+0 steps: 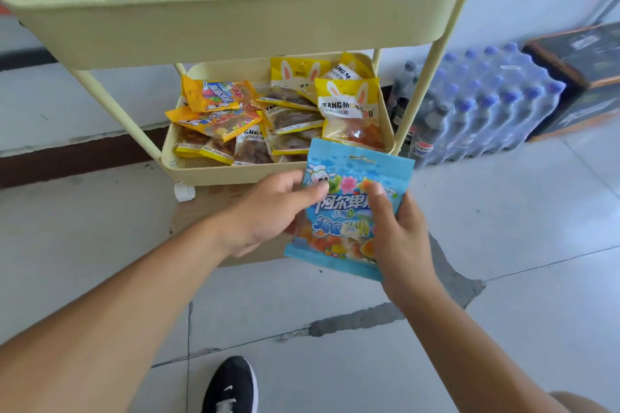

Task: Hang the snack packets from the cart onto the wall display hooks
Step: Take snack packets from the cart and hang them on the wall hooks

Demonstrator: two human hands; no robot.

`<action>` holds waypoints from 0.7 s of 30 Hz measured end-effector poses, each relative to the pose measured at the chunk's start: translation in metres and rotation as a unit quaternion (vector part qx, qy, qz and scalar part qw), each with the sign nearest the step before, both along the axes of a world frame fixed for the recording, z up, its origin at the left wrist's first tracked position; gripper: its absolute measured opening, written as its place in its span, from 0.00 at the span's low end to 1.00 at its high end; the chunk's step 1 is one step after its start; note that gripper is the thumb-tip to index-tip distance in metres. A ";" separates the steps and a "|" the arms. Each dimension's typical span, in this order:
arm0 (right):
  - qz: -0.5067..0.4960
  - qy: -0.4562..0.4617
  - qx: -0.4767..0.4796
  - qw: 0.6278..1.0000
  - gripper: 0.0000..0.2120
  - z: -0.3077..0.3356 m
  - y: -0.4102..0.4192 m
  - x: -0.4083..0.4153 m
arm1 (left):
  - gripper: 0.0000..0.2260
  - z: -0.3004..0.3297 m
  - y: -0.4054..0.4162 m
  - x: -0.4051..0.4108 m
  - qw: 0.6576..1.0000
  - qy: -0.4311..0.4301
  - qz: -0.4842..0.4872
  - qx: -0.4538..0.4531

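Note:
A blue snack packet [349, 211] with cartoon print and a hang slot at its top is held just in front of the pale yellow cart [214, 174]. My left hand [268, 211] pinches its left edge, thumb on the front. My right hand [399, 235] grips its right side, thumb across the print. The cart's lower tray holds several yellow snack packets [278, 111], some with rabbit ears printed on them. The top tray [235, 30] shows only mesh. No wall hooks are in view.
Shrink-wrapped packs of bottled water [486, 100] and dark cola bottles [422, 137] stand on the floor right of the cart. A dark box [583, 70] sits beyond them. A flat cardboard sheet [208, 211] lies under the cart. My black shoe [231, 386] is on the tiled floor.

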State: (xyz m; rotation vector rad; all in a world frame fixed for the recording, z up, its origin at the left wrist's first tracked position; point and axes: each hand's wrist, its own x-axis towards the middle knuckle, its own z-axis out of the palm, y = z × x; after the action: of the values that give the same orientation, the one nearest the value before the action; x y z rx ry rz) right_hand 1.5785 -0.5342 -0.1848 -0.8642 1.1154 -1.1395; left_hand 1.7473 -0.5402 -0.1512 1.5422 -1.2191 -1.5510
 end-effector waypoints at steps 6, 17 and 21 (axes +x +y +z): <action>0.006 -0.055 0.088 0.995 0.06 -0.010 0.004 -0.016 | 0.24 -0.025 -0.002 -0.008 0.997 -0.026 0.052 -0.050; -0.059 -0.019 0.184 0.981 0.06 0.058 0.037 -0.034 | 0.28 0.023 0.026 -0.051 0.974 -0.204 0.048 -0.084; -0.048 0.015 0.224 0.973 0.08 0.144 0.065 -0.056 | 0.25 0.099 0.066 -0.072 0.980 -0.181 0.072 -0.038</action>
State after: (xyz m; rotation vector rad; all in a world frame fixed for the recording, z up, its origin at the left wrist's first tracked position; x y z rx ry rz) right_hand 1.5224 -0.4693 -0.0408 -0.4804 1.3837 -0.9009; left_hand 1.6757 -0.4747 -0.0519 1.8722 -1.3075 -1.1506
